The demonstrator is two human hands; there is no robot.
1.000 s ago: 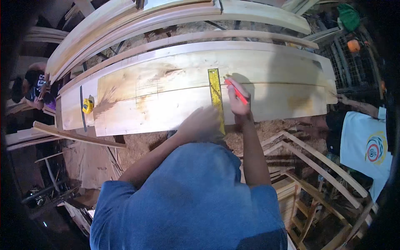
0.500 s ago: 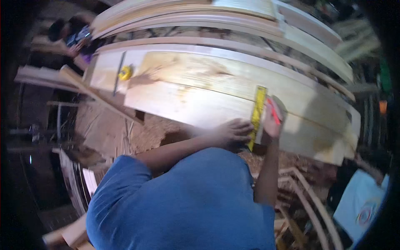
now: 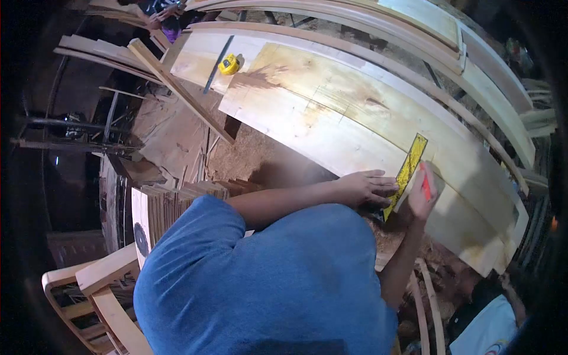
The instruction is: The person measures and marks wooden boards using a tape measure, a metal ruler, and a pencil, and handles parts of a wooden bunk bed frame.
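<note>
Pale boards (image 3: 284, 121) lie side by side, with pencil lines across them. Across their right part lies a yellow ruler (image 3: 408, 168). My left hand (image 3: 368, 187) rests at the ruler's lower left edge, its fingers spread and touching it. To the right of the ruler, my right hand (image 3: 423, 198) is closed round a red pencil (image 3: 426, 182), its tip side near the ruler's edge. A yellow tape measure (image 3: 228, 65) sits at the boards' far left, beside a thin dark strip (image 3: 218, 64).
Long planks (image 3: 378, 35) run behind the boards. A wooden beam (image 3: 177, 89) slants at the left. Stacked wood pieces (image 3: 163, 210) and a wooden chair frame (image 3: 106, 296) stand lower left. One person (image 3: 163, 12) is at the top left, another in a light shirt (image 3: 488, 328) at the lower right.
The view has turned, so the boards slant more and the ruler and hands appear further right and lower. My left hand, blurred before, now lies spread at the ruler; the right still holds the pencil.
</note>
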